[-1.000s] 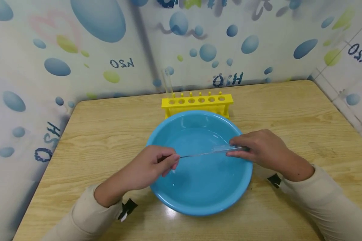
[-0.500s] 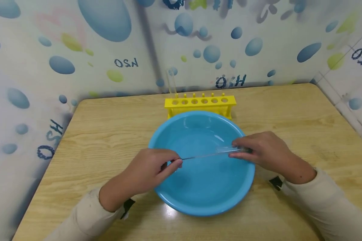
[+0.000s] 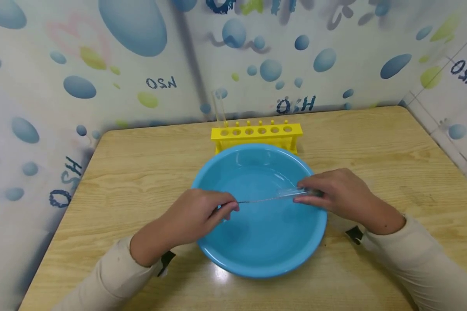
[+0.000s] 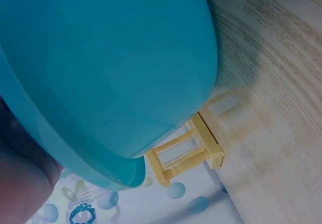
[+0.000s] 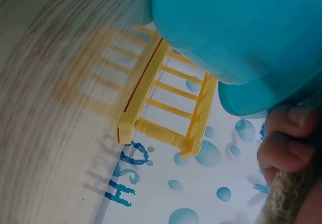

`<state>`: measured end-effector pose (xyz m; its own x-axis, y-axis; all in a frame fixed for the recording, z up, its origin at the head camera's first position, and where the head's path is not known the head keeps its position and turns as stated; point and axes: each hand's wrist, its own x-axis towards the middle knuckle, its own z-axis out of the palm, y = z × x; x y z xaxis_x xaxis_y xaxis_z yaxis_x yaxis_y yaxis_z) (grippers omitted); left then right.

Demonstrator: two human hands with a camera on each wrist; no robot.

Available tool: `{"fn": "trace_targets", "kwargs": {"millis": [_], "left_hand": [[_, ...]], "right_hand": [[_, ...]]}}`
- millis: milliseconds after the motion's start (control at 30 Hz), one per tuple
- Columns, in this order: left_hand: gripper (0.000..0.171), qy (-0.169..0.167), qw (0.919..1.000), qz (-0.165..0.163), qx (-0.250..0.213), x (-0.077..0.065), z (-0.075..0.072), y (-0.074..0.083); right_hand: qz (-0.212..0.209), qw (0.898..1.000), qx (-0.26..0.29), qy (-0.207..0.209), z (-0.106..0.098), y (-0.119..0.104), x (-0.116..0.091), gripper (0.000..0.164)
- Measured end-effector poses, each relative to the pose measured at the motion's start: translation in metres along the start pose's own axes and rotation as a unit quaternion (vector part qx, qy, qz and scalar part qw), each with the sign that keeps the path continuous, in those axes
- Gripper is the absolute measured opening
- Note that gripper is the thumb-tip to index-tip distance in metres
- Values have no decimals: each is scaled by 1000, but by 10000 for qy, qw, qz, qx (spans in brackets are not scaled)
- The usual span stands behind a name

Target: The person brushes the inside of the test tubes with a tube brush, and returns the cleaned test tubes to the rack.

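Note:
Over the basin, my right hand grips a clear test tube lying nearly level, its mouth towards the left. A tube brush with a thin twisted wire handle runs into that mouth. My left hand pinches the wire's free end between thumb and fingers. In the right wrist view, brush bristles show beside the curled fingers; the tube's closed end is hidden by the hand. Below both hands stands a light-blue basin, with what looks like water in it.
Behind the basin stands a yellow test tube rack, with another clear test tube upright in its leftmost hole. All of it is on a wooden table set against a patterned wall.
My left hand has shifted slightly right, closer to the right hand, so less wire shows outside the tube. The right hand keeps nearly the same place. Basin and rack stay put.

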<state>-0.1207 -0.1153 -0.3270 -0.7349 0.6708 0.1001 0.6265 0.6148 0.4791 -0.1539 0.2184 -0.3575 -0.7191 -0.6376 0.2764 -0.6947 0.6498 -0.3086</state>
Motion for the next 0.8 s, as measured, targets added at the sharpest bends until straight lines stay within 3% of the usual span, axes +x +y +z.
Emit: {"fn": "trace_targets", "kwargs": {"millis": [167, 267, 367, 600, 800], "left_hand": [[11, 457, 9943, 741, 620, -1, 1, -2], [3, 956, 9771, 1346, 1339, -3, 4, -4], [5, 1357, 9562, 1730, 1931, -4, 5, -6], [20, 1543, 9267, 2243, 2589, -7, 3, -7], [23, 1599, 9117, 2426, 2906, -10, 2, -9]], "right_hand": [[41, 10000, 15, -84, -1, 0, 1, 25], [77, 9998, 97, -160, -2, 0, 1, 25], [111, 9995, 184, -220, -1, 0, 3, 24], [238, 9988, 278, -325, -4, -1, 4, 25], [204, 9991, 250, -258, -3, -1, 2, 25]]}}
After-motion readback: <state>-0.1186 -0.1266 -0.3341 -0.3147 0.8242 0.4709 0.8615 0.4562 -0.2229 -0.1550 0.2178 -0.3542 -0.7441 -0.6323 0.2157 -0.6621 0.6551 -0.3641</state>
